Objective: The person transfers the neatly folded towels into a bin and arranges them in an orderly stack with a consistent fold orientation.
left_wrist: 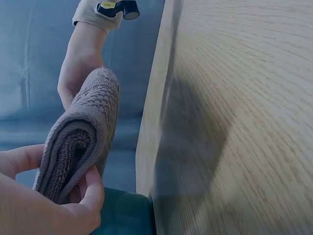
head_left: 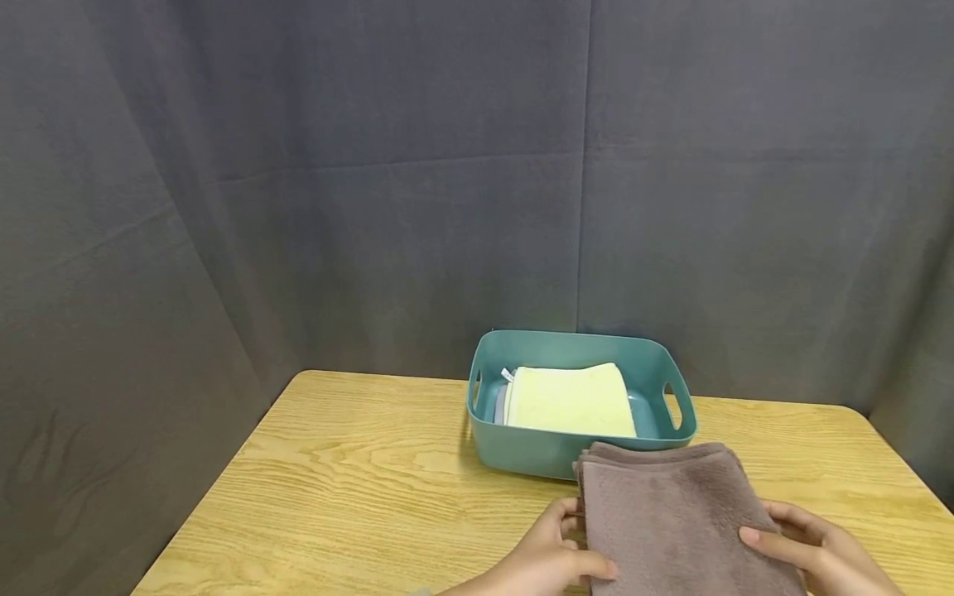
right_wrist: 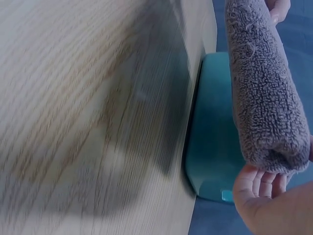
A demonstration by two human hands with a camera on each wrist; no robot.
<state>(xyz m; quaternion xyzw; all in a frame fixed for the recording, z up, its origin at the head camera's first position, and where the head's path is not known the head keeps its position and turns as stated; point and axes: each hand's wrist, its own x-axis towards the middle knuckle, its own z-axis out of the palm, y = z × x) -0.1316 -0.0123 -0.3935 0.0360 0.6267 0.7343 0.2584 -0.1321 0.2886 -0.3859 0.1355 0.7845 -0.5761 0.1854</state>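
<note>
A folded brown towel (head_left: 671, 521) is held between both hands above the table, just in front of the teal basket. My left hand (head_left: 547, 555) pinches its left edge, thumb on top and fingers beneath. On the opposite edge, my right hand (head_left: 827, 550) grips it in the same way. The left wrist view shows the layered end of the towel (left_wrist: 73, 142) between thumb and fingers. In the right wrist view the towel (right_wrist: 266, 88) appears as a thick roll-like fold, with fingers under its near end.
The teal basket (head_left: 522, 451) stands at the back of the wooden table (head_left: 335, 472). Inside it lies a folded pale yellow towel (head_left: 570, 401) with a white tag, and a greyish cloth (head_left: 500, 406) shows at its left. A dark grey curtain (head_left: 410, 207) hangs behind.
</note>
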